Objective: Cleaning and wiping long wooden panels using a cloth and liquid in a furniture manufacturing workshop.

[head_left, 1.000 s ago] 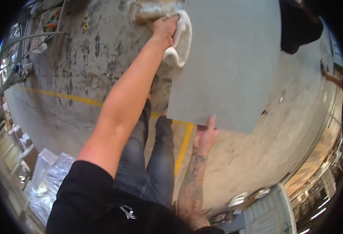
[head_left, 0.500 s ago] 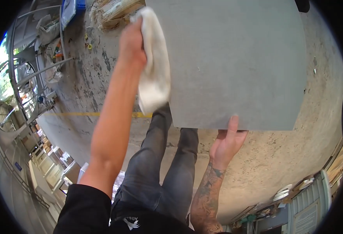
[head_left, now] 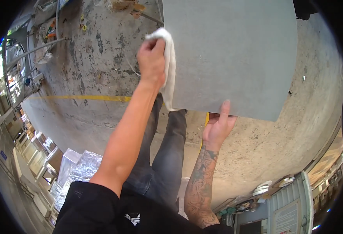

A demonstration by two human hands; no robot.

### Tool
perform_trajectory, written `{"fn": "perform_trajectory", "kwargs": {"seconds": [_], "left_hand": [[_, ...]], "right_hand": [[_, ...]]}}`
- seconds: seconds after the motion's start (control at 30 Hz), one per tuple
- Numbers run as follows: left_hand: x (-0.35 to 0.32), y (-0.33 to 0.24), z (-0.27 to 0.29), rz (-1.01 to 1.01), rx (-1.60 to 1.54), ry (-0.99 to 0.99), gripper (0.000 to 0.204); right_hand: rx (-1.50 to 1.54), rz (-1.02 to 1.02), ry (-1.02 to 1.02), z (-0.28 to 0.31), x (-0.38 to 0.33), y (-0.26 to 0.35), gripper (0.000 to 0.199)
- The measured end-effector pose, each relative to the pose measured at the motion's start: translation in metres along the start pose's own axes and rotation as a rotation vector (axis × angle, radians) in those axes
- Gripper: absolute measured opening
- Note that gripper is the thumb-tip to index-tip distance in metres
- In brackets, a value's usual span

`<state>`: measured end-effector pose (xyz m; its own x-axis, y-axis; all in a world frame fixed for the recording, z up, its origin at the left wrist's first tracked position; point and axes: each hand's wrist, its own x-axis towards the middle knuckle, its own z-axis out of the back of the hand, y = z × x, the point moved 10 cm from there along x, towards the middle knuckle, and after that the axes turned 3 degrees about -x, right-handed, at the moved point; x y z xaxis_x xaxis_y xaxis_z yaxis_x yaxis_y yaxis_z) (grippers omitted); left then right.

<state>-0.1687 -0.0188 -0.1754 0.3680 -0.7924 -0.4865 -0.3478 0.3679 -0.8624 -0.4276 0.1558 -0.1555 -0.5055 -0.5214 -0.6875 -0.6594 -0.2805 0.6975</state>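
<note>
From where I stand, I see a person who holds a large grey panel (head_left: 234, 54) in front of the body, above the concrete floor (head_left: 257, 146). The right hand (head_left: 220, 126) grips the near edge of it: the thumb lies flat on the upper face, and the other fingers go under, where they are mostly hidden. The left hand (head_left: 152, 62) is closed around a white cloth (head_left: 170, 76), which hangs in a long fold along the left edge of the panel, down to its near left corner. How strongly the cloth presses there, I cannot tell. Below are the grey jeans (head_left: 165, 144) of the person, and a yellow line (head_left: 101, 98) runs on the floor at the left. Behind, to the left, stands a pile wrapped in shiny film (head_left: 87, 165); to the right are some white rings (head_left: 262, 188).
</note>
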Motion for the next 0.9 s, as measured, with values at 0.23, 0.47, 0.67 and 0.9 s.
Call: {"fn": "perform_trajectory", "kwargs": {"seconds": [0.23,0.47,0.67,0.9], "left_hand": [[-0.082,0.023,0.04,-0.084,0.252,-0.086,0.012],[-0.043,0.009,0.034,-0.133,0.37,-0.035,0.015],[-0.047,0.018,-0.005,-0.03,0.409,-0.002,0.015],[-0.042,0.037,0.058,-0.071,0.303,-0.007,0.032]], "right_hand": [[-0.046,-0.006,-0.037,0.004,-0.002,0.0,0.043],[-0.077,-0.005,-0.023,-0.006,-0.002,-0.007,0.045],[-0.136,0.076,-0.056,0.01,0.007,0.033,0.046],[-0.115,0.134,-0.084,0.011,0.006,-0.021,0.053]]}}
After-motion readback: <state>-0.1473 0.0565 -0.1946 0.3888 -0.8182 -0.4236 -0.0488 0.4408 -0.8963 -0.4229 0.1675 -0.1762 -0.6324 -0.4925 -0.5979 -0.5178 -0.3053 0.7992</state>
